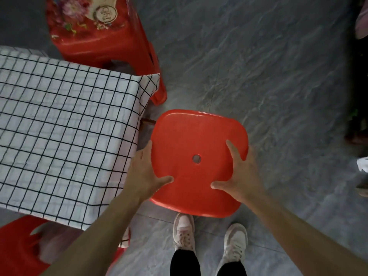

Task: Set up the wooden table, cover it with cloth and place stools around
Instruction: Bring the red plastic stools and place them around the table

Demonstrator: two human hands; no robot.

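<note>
The person stands over a plain red stool (197,162) and grips its seat with both hands. The left hand (146,172) clasps the seat's edge on the side nearest the bench (146,121), thumb lying across the top and fingers curled over the rim. The right hand (239,172) grips the opposite edge, thumb and forefinger spread on the seat, the other fingers wrapped out of sight. The stool sits just beside the corner of the bench, which is covered by a white cloth (63,124) checked with black lines, its edge hanging down. A small round hole marks the seat's middle. Beyond the bench's far corner stands a second red stool (103,36) with a flower print on top. Part of a third red stool (18,246) shows at the bench's near side. Two pale sneakers (184,232) stand on the grey stone floor (268,76) right below the held stool.
</note>
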